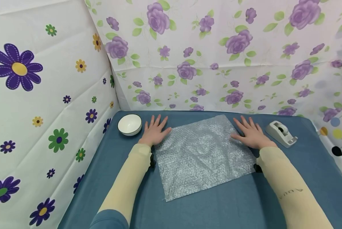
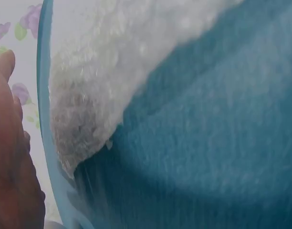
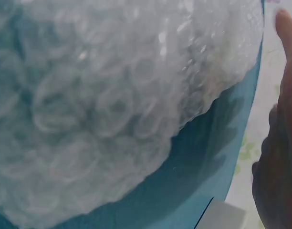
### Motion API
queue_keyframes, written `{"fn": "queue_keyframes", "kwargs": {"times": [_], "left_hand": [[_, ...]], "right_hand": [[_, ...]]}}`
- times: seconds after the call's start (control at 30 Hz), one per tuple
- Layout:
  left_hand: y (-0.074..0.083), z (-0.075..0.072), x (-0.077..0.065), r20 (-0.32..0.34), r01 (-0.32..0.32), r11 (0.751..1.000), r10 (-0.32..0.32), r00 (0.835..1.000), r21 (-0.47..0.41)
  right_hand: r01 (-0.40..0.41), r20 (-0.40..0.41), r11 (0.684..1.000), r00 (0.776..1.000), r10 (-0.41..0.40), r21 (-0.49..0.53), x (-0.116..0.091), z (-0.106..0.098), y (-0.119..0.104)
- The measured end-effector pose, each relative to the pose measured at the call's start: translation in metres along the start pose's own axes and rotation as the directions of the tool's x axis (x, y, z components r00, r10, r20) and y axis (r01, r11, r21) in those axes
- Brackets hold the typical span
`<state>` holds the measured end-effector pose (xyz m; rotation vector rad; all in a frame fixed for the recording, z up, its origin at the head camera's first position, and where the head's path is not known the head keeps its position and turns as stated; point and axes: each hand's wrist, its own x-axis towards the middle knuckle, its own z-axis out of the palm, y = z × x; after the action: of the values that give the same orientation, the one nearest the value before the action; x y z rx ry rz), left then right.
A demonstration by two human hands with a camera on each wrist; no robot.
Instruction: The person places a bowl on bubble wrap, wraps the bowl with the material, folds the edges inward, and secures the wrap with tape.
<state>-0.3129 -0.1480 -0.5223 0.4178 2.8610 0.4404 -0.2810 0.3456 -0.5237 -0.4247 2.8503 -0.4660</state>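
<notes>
A sheet of clear bubble wrap (image 1: 202, 156) lies spread out and slightly askew on the blue tablecloth. At its upper left corner my left hand (image 1: 154, 132) is held with fingers spread and straight, nothing in its grasp. By the right edge of the sheet my right hand (image 1: 250, 135) has its fingers spread as well, holding nothing. Both wrist views show the bubble wrap (image 2: 103, 71) close up, with the left hand (image 2: 15, 152) and the right hand (image 3: 282, 143) at the outer sides. Whether either palm touches the sheet is hard to tell.
A white bowl with a dark rim (image 1: 130, 124) stands left of the left hand. To the right of the right hand sits a white tape dispenser (image 1: 281, 133) with a roll in it. Flowered cloths (image 1: 185, 86) hang behind and at the left of the blue-covered table (image 1: 217, 210).
</notes>
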Motion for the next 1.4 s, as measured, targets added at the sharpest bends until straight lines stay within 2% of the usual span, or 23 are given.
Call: {"fn": "queue_keyframes", "kwargs": {"times": [0.27, 0.53, 0.73, 1.0, 1.17, 1.4], "left_hand": [[0.008, -0.001, -0.009, 0.019, -0.055, 0.993, 0.057, 0.998, -0.102], [0.016, -0.002, -0.026, 0.014, -0.144, 0.981, 0.147, 0.989, -0.127], [0.018, 0.005, -0.046, 0.021, -0.219, 0.957, 0.227, 0.974, -0.190], [0.029, 0.022, -0.077, 0.095, -0.295, 0.922, 0.327, 0.940, -0.251], [0.040, 0.028, -0.089, 0.143, -0.301, 0.915, 0.347, 0.927, -0.268], [0.050, 0.036, -0.098, 0.153, -0.316, 0.914, 0.361, 0.920, -0.256]], "right_hand": [[0.135, 0.025, 0.990, 0.990, -0.136, 0.039, -0.005, -0.002, -0.020], [0.188, 0.087, 0.980, 0.977, -0.193, 0.067, -0.014, 0.001, -0.033], [0.228, 0.090, 0.972, 0.968, -0.233, 0.061, -0.018, 0.012, -0.032], [0.227, 0.120, 0.969, 0.964, -0.237, 0.094, -0.026, 0.027, -0.025], [0.246, 0.089, 0.965, 0.963, -0.254, 0.093, -0.026, 0.033, -0.021], [0.272, 0.032, 0.957, 0.960, -0.277, 0.103, -0.024, 0.041, -0.019]]}}
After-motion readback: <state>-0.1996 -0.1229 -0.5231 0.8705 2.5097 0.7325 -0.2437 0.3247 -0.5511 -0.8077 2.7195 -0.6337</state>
